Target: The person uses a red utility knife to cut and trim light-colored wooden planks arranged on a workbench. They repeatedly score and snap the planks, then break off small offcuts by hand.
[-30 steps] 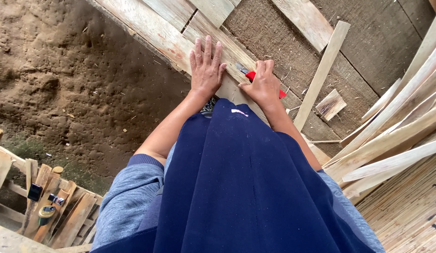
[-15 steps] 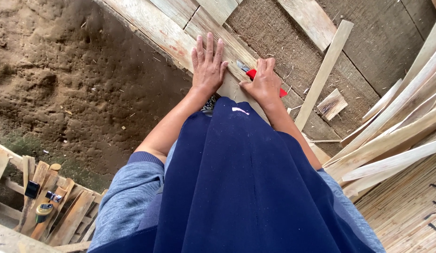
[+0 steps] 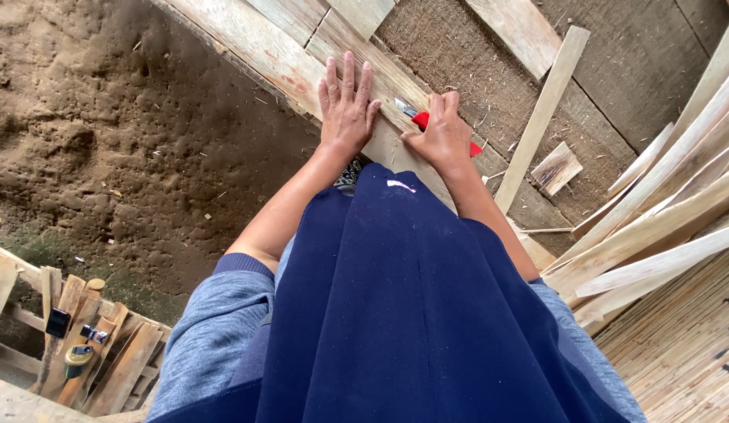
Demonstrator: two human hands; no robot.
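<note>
Left hand (image 3: 346, 110) open, palm flat and fingers spread on a pale wooden plank (image 3: 255, 43); right hand (image 3: 441, 135) closed around a red-handled tool (image 3: 421, 120), its metal tip lying on the same plank just beside the left hand; the handle is mostly hidden by the fingers. A dark blue garment (image 3: 411, 313) blocks the lower plank from view. Bare earth (image 3: 106, 141) lies left; a loose slat (image 3: 541, 117) and a small wood offcut (image 3: 556, 167) rest right; bamboo strips (image 3: 662, 227) are stacked at the right edge. A wooden crate (image 3: 83, 360), lower left, holds a padlock (image 3: 77, 356) and small items too blurred to tell.
</note>
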